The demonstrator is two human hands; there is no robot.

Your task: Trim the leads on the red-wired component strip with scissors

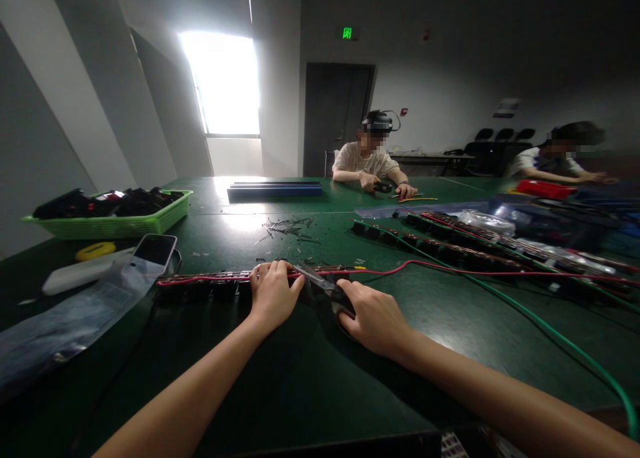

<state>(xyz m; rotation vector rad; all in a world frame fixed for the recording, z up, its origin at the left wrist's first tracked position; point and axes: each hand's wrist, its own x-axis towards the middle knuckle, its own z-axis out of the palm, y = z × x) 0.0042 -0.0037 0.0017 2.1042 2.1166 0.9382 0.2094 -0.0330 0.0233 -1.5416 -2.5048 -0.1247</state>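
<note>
My left hand [273, 297] is closed over a long black strip of connectors [207, 288] that lies across the green table in front of me. A red wire [387, 269] runs along this strip, past my fingers, and off to the right. In my right hand [377, 318] is a pair of scissors [319, 281] with dark handles. The blades point up and left, close to my left thumb and the wire. Whether they touch the wire I cannot tell. Part of the strip is hidden behind both hands.
A green basket [120, 226] of black parts, a phone [156, 253] and a plastic bag [75, 318] lie left. Scattered cable-tie-like offcuts [287, 228] lie ahead. More wired strips [450, 248] and a green wire [540, 318] stretch right. Two people [367, 158] sit beyond.
</note>
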